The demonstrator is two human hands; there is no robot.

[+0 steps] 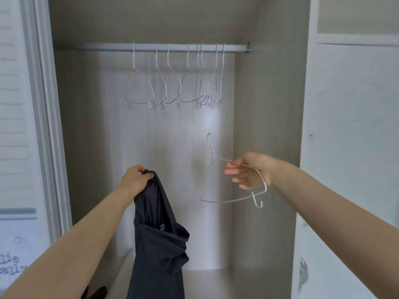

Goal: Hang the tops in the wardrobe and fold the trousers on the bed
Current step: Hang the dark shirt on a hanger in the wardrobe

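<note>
I face an open wardrobe with a grey rail across its top. My left hand grips a black top by its upper edge, and the garment hangs down in front of the wardrobe floor. To its right, my right hand holds a white wire hanger by one shoulder, fingers loosely curled round the wire. That hanger is blurred, its hook pointing up and left. The black top and the hanger are apart.
Several bare white hangers hang on the rail, bunched toward the right. A sliding door frame stands at the left and a white panel at the right. The wardrobe floor lies below.
</note>
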